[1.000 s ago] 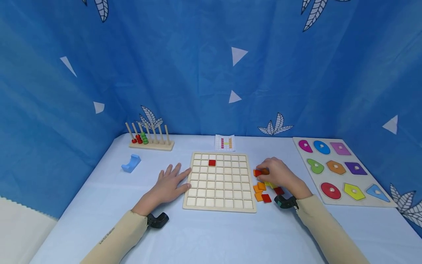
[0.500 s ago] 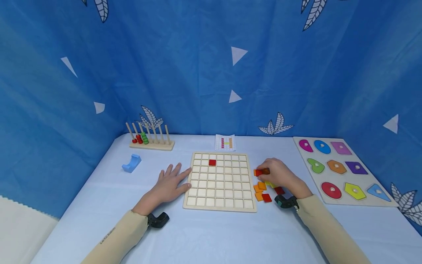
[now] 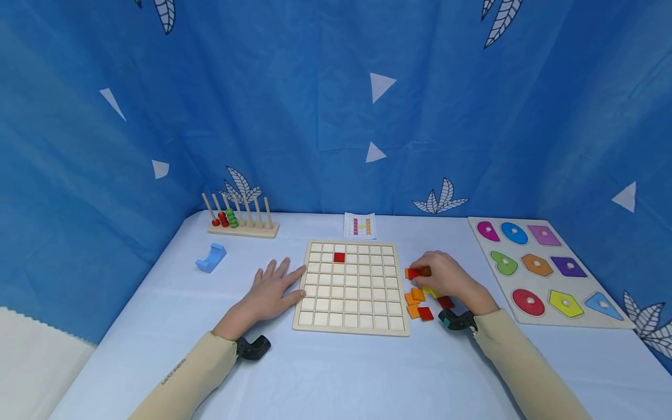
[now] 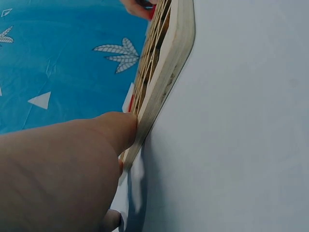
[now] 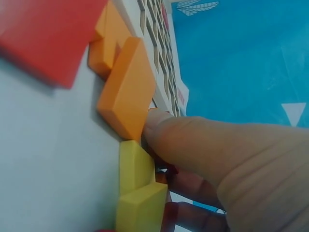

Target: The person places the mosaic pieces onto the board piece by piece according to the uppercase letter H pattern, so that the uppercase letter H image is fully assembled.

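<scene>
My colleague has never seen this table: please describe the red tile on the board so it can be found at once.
On the table lies a pale grid board. In its second row from the far edge, third cell from the left, sits the red tile. It is the only tile on the board; the other tiles are off to its right.

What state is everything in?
Square wooden grid board: one cell filled, rest bare
Left hand: spread, touching grid board's edge
Loose red, orange, yellow square tiles: some overlapping
Right hand: curled at these tiles, grip unclear
Wooden bead rack: three pegs beaded, others bare
Pale knobbed puzzle board: every shape seated
White printed card: print showing
</scene>
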Demonstrator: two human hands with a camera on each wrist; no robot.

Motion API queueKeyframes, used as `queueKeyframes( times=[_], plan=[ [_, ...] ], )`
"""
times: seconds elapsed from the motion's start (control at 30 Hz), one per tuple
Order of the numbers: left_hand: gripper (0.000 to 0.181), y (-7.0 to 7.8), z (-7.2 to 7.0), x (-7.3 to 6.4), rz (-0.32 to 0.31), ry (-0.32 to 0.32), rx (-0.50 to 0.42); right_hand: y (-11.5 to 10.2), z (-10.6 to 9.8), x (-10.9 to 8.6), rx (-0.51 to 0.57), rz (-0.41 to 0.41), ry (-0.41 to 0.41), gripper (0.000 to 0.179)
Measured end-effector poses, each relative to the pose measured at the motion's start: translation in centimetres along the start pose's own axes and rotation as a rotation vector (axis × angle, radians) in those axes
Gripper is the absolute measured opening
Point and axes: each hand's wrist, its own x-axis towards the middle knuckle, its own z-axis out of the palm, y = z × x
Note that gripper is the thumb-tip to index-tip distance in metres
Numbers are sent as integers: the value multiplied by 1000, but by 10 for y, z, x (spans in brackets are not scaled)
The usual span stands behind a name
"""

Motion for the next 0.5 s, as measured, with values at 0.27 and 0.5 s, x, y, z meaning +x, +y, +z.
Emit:
queueKeyframes(
  times=[0.27,0.5],
  plan=[
    [63,1,-1,-1,2,-7,-8,3,0,1,2,-6,2,31],
    [63,0,-1,0,4,-7,0,2,1,1,-8,-12,8,32]
  ],
)
